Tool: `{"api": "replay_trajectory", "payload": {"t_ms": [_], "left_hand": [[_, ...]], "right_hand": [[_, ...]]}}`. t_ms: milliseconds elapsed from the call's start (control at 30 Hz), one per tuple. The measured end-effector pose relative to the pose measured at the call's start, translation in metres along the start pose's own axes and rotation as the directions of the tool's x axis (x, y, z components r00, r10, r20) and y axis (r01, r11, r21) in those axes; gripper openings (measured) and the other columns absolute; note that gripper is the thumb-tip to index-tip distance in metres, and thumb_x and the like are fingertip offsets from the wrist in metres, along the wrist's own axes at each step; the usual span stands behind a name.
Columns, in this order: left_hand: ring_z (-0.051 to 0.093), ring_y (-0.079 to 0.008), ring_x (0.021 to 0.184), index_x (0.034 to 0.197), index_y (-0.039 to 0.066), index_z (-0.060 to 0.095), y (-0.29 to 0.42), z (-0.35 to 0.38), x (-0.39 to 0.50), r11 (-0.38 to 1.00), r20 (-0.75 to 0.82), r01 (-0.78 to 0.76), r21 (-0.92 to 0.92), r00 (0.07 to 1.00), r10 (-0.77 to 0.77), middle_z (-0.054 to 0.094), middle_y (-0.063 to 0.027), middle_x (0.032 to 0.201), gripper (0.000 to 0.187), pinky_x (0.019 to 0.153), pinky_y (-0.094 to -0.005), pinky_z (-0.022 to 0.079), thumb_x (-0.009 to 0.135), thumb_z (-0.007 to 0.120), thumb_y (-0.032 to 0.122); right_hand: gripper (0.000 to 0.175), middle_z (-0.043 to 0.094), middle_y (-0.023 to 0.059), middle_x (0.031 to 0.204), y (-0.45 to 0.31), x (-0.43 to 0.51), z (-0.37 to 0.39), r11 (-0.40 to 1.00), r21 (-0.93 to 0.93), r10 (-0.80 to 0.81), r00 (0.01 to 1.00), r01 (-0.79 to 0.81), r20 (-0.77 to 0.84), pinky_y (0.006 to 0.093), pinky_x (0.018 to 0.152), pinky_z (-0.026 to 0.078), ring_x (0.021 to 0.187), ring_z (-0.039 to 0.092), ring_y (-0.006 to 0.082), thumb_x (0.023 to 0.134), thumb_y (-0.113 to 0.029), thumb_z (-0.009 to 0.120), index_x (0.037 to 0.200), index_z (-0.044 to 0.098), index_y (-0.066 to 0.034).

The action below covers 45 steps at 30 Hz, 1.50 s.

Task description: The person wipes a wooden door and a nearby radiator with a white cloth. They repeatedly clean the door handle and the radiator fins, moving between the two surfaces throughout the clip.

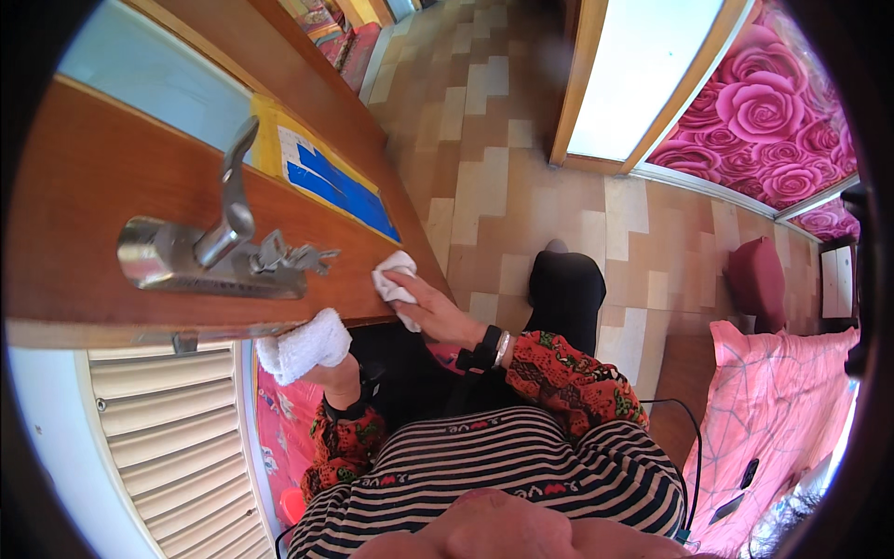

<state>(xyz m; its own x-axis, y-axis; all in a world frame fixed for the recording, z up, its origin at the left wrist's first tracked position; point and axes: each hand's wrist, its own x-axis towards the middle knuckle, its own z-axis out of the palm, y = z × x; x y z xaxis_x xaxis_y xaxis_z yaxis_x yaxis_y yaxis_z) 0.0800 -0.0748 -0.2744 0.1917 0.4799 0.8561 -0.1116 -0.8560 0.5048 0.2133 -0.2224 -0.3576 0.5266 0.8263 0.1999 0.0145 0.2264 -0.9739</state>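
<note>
My right hand (441,311) presses a bunched white cloth (395,274) against the face of a brown wooden door (174,168), below a taped sheet. A second white cloth (307,346), of terry towelling, covers most of my left hand (332,377) at the door's narrow edge. The fingers under it are hidden. Between the left hand and the sheet, a metal lever handle (236,189) sticks out from its lock plate (157,255). A bunch of keys (290,255) hangs at the lock.
The sheet (335,189) has blue patches and a yellow tape border. Wood-patterned flooring (482,189) runs ahead. At right are a rose-print panel (761,112), a dark red stool (758,283) and a pink cloth-covered surface (775,398) with dark objects. A slatted panel (174,433) stands at left.
</note>
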Motion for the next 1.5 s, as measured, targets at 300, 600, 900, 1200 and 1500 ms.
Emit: {"api": "replay_trajectory", "payload": {"t_ms": [300, 600, 900, 1200, 1500], "left_hand": [[0.056, -0.0315, 0.122, 0.147, -0.008, 0.035, -0.017, -0.026, -0.002, 0.650, 0.170, -0.391, 0.651, 0.910, 0.377, 0.051, -0.0230, 0.140, 0.069, 0.103, -0.0440, 0.048, 0.091, 0.072, 0.014], [0.058, -0.0306, 0.112, 0.137, -0.008, 0.041, -0.019, -0.030, -0.024, 0.577, 0.235, -0.481, 0.660, 0.862, 0.449, 0.055, -0.0212, 0.129, 0.061, 0.096, -0.0426, 0.049, 0.089, 0.072, 0.012], [0.060, -0.0298, 0.102, 0.128, -0.007, 0.047, -0.015, -0.023, -0.019, 0.570, 0.252, -0.492, 0.658, 0.858, 0.448, 0.058, -0.0194, 0.119, 0.052, 0.089, -0.0412, 0.051, 0.086, 0.072, 0.011], [0.062, -0.0289, 0.092, 0.118, -0.007, 0.053, -0.010, -0.027, -0.013, 0.538, 0.263, -0.495, 0.682, 0.853, 0.451, 0.062, -0.0176, 0.109, 0.043, 0.082, -0.0398, 0.052, 0.083, 0.073, 0.009], [0.064, -0.0281, 0.082, 0.109, -0.007, 0.059, 0.002, -0.025, -0.005, 0.538, 0.233, -0.447, 0.715, 0.877, 0.419, 0.066, -0.0158, 0.099, 0.035, 0.074, -0.0385, 0.053, 0.080, 0.073, 0.008]], "right_hand": [[0.057, 0.045, 0.0215, 0.150, 0.009, 0.038, 0.016, 0.989, -0.091, -0.114, 0.993, 0.114, 0.004, 0.0408, 0.118, 0.031, 0.143, 0.039, 0.0389, 0.099, -0.010, 0.059, 0.153, 0.041, -0.0068], [0.055, 0.043, 0.0209, 0.154, 0.120, 0.027, 0.001, 0.950, 0.011, 0.313, 0.949, -0.313, -0.026, 0.0354, 0.119, 0.030, 0.148, 0.036, 0.0318, 0.104, -0.015, 0.055, 0.155, 0.037, -0.0043], [0.062, 0.046, 0.0221, 0.147, -0.042, 0.050, 0.013, 0.963, -0.078, -0.255, 0.966, 0.258, 0.047, 0.0429, 0.118, 0.032, 0.139, 0.042, 0.0415, 0.094, -0.004, 0.062, 0.153, 0.042, -0.0076], [0.059, 0.045, 0.0217, 0.151, 0.052, 0.069, 0.011, 1.000, 0.018, -0.012, 0.998, 0.013, -0.062, 0.0390, 0.119, 0.031, 0.145, 0.040, 0.0361, 0.100, -0.012, 0.059, 0.155, 0.039, -0.0094], [0.055, 0.045, 0.0213, 0.152, 0.105, 0.059, 0.011, 0.983, 0.017, 0.181, 0.980, -0.181, -0.087, 0.0372, 0.120, 0.029, 0.146, 0.039, 0.0343, 0.103, -0.015, 0.057, 0.154, 0.039, -0.0070]]}}
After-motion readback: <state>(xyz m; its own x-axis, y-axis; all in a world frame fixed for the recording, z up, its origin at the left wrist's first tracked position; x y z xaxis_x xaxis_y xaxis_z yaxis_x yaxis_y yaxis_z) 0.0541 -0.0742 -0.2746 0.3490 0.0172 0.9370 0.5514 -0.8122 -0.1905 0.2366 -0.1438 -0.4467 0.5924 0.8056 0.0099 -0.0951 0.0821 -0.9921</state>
